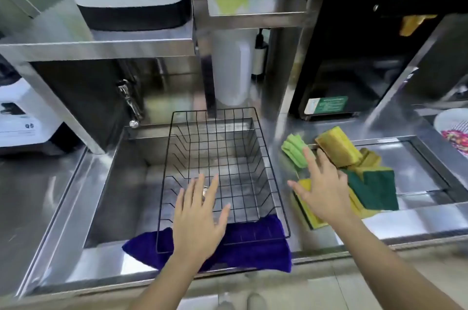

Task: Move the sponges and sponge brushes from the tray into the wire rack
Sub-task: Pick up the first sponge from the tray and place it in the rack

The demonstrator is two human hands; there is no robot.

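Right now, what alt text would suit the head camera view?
Two open, empty hands: the left hand over an empty black wire rack in a steel sink, the right hand reaching toward yellow-green sponges piled in a tray.

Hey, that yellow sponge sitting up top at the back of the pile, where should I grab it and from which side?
Pinch the yellow sponge across its two long sides, coming down from above with the right hand. It lies tilted on top of the pile, with its broad face up and edges exposed, so nothing blocks it.
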